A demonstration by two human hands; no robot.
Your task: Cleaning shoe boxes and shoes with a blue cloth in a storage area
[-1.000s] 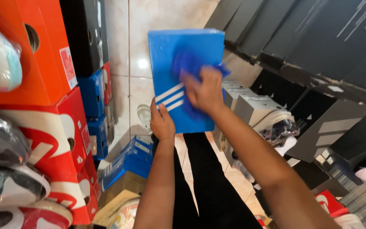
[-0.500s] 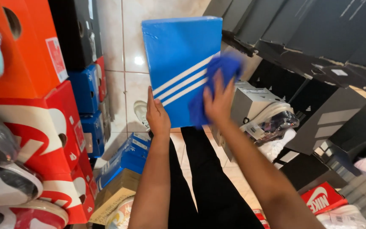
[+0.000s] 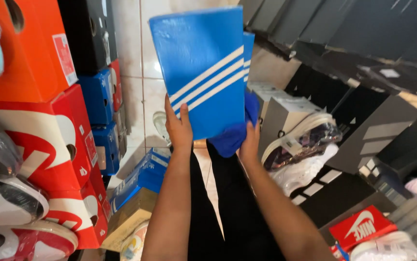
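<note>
I hold a blue shoe box (image 3: 201, 63) with three white diagonal stripes upright in front of me. My left hand (image 3: 178, 126) grips its lower left edge, fingers pressed against the lid. My right hand (image 3: 250, 140) is at the box's lower right corner, holding a blue cloth (image 3: 232, 136) bunched against the box's bottom edge and right side. My black trousers show below the box.
Stacked red, orange, black and blue shoe boxes (image 3: 49, 135) rise on the left, with wrapped sneakers (image 3: 5, 208) at the lower left. Dark grey boxes (image 3: 363, 53) and a bagged sneaker (image 3: 305, 140) are on the right. More boxes (image 3: 141, 179) lie on the tiled floor.
My right hand with the cloth has slid down from the box's face to its lower right corner. The box has been raised and sits closer to the camera.
</note>
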